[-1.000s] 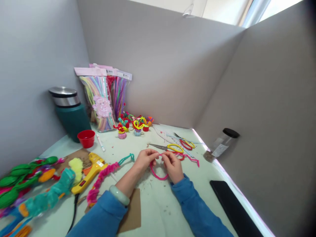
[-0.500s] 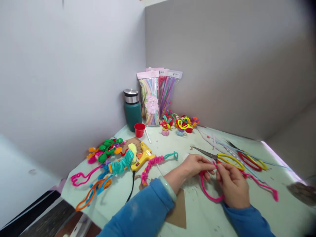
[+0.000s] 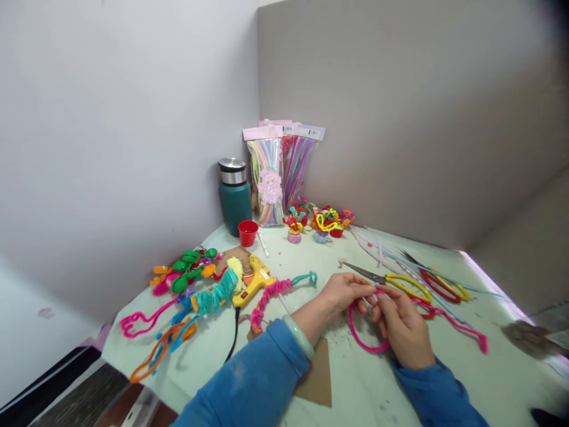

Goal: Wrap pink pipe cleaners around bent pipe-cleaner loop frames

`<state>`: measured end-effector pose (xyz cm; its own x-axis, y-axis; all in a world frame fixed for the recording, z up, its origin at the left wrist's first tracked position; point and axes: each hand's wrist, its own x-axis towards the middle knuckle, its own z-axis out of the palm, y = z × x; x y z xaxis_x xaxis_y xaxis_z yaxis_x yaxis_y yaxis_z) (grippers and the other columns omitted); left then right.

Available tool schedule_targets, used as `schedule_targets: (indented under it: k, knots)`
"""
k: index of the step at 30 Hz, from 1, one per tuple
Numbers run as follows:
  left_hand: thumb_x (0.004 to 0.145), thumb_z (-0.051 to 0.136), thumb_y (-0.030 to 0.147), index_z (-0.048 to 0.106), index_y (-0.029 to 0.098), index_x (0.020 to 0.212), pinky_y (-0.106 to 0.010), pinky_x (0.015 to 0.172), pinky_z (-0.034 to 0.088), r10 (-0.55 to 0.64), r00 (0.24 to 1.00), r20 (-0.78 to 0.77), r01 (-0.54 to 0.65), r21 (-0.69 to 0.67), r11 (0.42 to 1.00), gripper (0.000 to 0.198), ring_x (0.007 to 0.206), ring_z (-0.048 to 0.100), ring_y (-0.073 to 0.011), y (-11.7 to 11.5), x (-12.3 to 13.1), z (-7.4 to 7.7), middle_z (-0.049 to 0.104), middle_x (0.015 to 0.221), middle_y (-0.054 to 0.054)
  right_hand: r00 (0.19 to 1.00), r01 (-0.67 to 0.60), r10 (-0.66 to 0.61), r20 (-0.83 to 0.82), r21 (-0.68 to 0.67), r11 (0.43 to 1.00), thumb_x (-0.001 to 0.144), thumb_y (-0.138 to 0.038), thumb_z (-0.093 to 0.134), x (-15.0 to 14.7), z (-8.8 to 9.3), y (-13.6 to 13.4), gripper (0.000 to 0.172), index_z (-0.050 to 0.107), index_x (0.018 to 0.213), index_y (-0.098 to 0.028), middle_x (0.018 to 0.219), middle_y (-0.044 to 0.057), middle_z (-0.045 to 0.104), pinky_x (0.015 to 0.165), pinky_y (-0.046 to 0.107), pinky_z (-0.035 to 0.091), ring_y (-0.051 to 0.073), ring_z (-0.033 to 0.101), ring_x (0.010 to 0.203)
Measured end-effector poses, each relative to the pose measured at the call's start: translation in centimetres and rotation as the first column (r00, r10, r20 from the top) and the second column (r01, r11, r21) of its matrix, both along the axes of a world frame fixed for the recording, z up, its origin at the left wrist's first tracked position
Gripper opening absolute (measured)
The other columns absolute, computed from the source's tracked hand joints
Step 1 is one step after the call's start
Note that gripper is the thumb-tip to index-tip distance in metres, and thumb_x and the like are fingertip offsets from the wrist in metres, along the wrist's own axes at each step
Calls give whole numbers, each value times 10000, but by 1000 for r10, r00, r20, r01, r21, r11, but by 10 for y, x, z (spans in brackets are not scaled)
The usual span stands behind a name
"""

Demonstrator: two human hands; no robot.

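Observation:
A bright pink pipe cleaner [image 3: 370, 349] curves in a loop below my fingers, over the table. My left hand [image 3: 347, 295] pinches one part of it between thumb and fingers. Close against it, my right hand [image 3: 405, 325] also has its fingers closed on the pipe cleaner; the exact meeting point is partly hidden. Just beyond my right hand lie scissors [image 3: 408, 286] with yellow and red handles, blades pointing left. Another pink length [image 3: 466, 325] with a curled end lies to the right. Left of my left wrist rests a pink twisted piece [image 3: 271, 294] with a teal loop.
A yellow glue gun [image 3: 254, 283] with a black cord lies left of centre, beside a teal wrapped figure [image 3: 217, 293]. Brown cardboard [image 3: 319, 376] lies under my left forearm. Behind stand a red cup [image 3: 248, 235], a green bottle [image 3: 235, 204] and bagged pipe cleaners [image 3: 267, 178]. More scissors [image 3: 440, 284] lie right.
My hands have come closer together, with the right hand shifting left and its fingers meeting the left's. The pink loop hangs between them still. The whole view has shifted slightly.

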<state>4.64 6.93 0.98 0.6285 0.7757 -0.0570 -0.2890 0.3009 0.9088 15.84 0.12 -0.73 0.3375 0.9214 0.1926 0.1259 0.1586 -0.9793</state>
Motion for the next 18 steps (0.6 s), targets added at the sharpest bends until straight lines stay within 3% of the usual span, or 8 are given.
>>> schedule_targets:
  k: [6, 12, 18]
  knots:
    - [597, 691, 380, 533, 124, 721, -182, 379, 332, -102, 994, -40, 104, 61, 993, 325, 356, 470, -72, 2, 0, -3, 573, 471, 4, 998, -11, 12, -57, 22, 1000, 766, -456, 569, 0, -4, 3, 290, 471, 823, -188, 452, -61, 492, 312, 169, 243, 61, 370, 319]
    - [671, 650, 390, 555, 113, 685, -180, 369, 320, -110, 992, -60, 113, 53, 992, 293, 350, 458, -62, 5, 3, -9, 609, 526, -28, 989, -54, 60, -134, 46, 997, 821, -432, 493, 1, -4, 5, 259, 445, 913, -194, 472, -82, 464, 314, 162, 217, 54, 332, 323]
    - [691, 640, 389, 544, 122, 659, -182, 370, 309, -87, 994, -66, 91, 48, 995, 286, 338, 432, -52, 2, 3, -3, 601, 530, -11, 992, -74, 83, -99, 92, 993, 834, -341, 489, 4, -7, 4, 217, 438, 979, -188, 504, -78, 443, 349, 170, 220, 61, 330, 373]
